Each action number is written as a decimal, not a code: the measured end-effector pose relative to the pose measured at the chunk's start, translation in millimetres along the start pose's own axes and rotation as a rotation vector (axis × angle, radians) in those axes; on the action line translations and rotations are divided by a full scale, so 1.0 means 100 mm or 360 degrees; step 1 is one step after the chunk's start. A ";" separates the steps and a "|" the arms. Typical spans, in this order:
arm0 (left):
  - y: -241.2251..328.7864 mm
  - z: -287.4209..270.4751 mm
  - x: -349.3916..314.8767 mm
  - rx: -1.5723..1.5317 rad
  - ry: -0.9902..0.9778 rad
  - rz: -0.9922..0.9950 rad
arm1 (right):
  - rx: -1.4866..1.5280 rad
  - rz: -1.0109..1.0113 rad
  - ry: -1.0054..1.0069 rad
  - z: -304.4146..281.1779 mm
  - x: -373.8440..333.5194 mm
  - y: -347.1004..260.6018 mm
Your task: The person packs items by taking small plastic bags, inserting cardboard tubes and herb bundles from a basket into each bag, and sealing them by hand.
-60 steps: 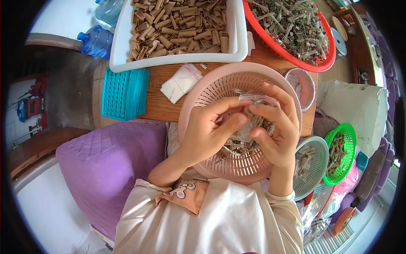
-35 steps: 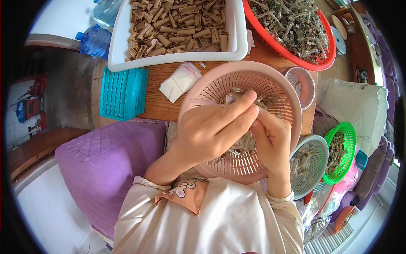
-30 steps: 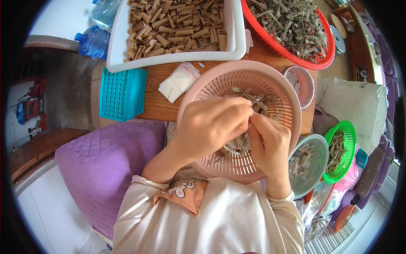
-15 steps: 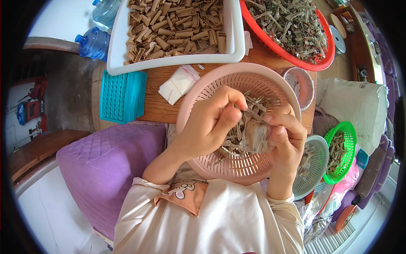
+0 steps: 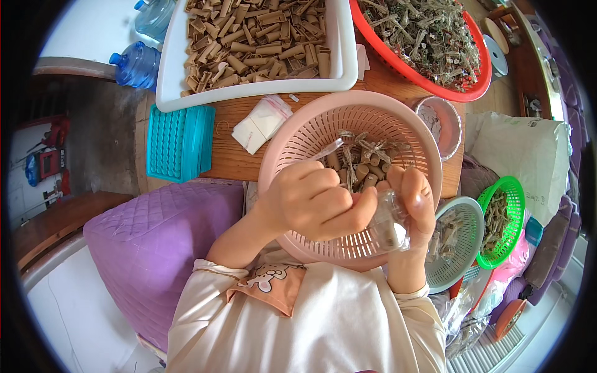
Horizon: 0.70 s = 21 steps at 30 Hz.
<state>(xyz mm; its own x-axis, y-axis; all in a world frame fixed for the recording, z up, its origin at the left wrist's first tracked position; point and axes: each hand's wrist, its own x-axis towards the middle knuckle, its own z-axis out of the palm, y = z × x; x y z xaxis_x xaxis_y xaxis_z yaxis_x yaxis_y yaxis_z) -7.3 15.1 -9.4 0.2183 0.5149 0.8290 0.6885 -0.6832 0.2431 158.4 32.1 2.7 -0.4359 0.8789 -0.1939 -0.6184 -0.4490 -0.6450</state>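
Observation:
Both my hands are over the pink slotted basket [image 5: 356,102], near its front side. My right hand [image 5: 418,202] grips a small clear plastic bag [image 5: 390,229] with something pale and brownish inside. My left hand [image 5: 314,202] is closed in a loose fist, its thumb side against the upper edge of the bag. A thin translucent strip [image 5: 328,149] sticks up from behind that fist and seems held in it. Beyond the hands, the basket holds tangled clear-looking bundles [image 5: 376,149] and short brown cylindrical pieces [image 5: 360,171], partly hidden by my fingers.
A white tray [image 5: 255,90] of brown pieces and a red basket [image 5: 429,87] of clear bundles stand at the back. Teal trays [image 5: 180,143], white packets [image 5: 261,124] and a pink tub [image 5: 457,133] flank my basket. Grey [image 5: 476,242] and green [image 5: 517,186] baskets lie right.
The clear bag has come down and nearer to me in my right hand. My left hand has moved down and curled, uncovering the brown pieces. The translucent strip now shows above it.

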 end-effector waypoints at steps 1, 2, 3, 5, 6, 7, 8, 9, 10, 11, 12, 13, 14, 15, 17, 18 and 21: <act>-0.04 -0.03 -0.03 -0.0018 -0.0100 0.0052 | -0.0006 -0.0008 0.0011 -0.06 -0.04 -0.05; -0.12 -0.07 -0.06 -0.0033 -0.0094 0.0054 | -0.0495 -0.0107 0.0257 -0.17 -0.10 -0.17; -0.22 -0.13 -0.09 0.0093 -0.0091 -0.0239 | -0.0968 -0.0195 0.0486 -0.31 -0.17 -0.29; -0.32 -0.24 -0.13 0.0186 -0.0018 -0.1052 | -0.1844 -0.0546 0.1083 -0.69 -0.37 -0.56; -0.43 -0.30 -0.17 0.0225 0.0044 -0.1253 | -0.2227 -0.0483 0.1218 -0.95 -0.49 -0.75; -0.56 -0.35 -0.27 0.0270 0.0006 -0.1405 | -0.2616 -0.0414 0.1363 -1.16 -0.64 -0.91; -0.67 -0.40 -0.38 0.0345 -0.0097 -0.1425 | -0.2621 -0.0415 0.1359 -1.28 -0.80 -0.96; -0.76 -0.42 -0.50 0.0425 -0.0199 -0.1444 | -0.3235 -0.0302 0.1421 -1.38 -0.93 -0.99; -0.83 -0.39 -0.61 0.0423 -0.0197 -0.1445 | -0.3850 -0.0162 0.1460 -1.39 -0.98 -1.00; -0.89 -0.35 -0.72 0.0402 -0.0203 -0.1473 | -0.3851 -0.0164 0.1459 -1.38 -0.96 -1.01; -0.93 -0.31 -0.82 0.0385 -0.0211 -0.1503 | -0.3614 -0.0191 0.1380 -1.28 -0.90 -1.00; -0.95 -0.27 -0.89 0.0383 -0.0213 -0.1504 | -0.3377 -0.0212 0.1308 -1.16 -0.83 -0.96; -0.97 -0.23 -0.95 0.0305 -0.0274 -0.1696 | -0.3127 -0.0236 0.1257 -0.97 -0.72 -0.88; -1.01 -0.18 -1.00 0.0226 -0.0336 -0.1884 | -0.2876 -0.0262 0.1205 -0.77 -0.57 -0.74; -1.08 -0.13 -1.11 0.0296 -0.0345 -0.1810 | -0.2794 -0.0493 0.0640 -0.47 -0.30 -0.38; -1.10 -0.11 -1.14 0.0387 -0.0359 -0.1692 | -0.2863 -0.0350 0.0304 -0.33 -0.18 -0.24; -1.18 -0.08 -1.14 0.0360 -0.0459 -0.1744 | -0.2933 -0.0161 -0.0260 -0.11 0.02 0.17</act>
<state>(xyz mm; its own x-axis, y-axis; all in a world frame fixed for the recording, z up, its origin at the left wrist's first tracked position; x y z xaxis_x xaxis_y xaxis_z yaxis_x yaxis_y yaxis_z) -118.7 32.9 -128.4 -0.4428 0.8934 0.0762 0.7081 0.2963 0.6410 153.9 28.2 -17.0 -0.5674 0.8153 -0.1157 0.7149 0.4180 -0.5606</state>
